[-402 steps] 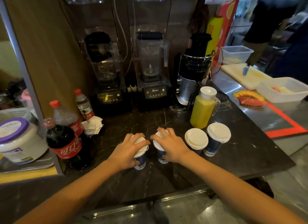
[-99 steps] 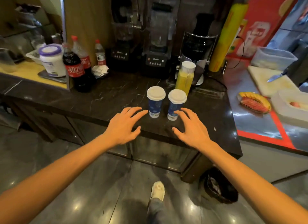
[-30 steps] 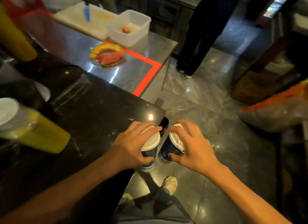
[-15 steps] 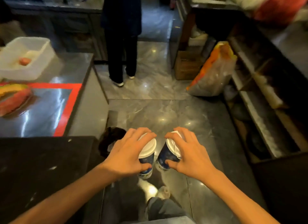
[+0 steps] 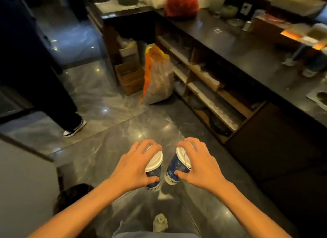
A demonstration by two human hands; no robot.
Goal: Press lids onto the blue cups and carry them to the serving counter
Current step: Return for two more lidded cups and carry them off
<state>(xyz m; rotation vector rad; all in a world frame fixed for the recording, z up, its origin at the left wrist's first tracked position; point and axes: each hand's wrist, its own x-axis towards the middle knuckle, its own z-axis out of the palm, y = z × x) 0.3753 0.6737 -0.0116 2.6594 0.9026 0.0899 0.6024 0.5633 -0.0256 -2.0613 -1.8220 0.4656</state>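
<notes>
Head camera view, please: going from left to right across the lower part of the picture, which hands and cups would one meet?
Left hand → blue cup with white lid in the left hand → second blue cup with white lid → right hand, both cups held above the floor.

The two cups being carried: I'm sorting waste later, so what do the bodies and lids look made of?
Cup in the left hand and cup in the right hand: probably matte printed paper bodies. White lids: likely thin moulded plastic, smooth with raised rims.
</notes>
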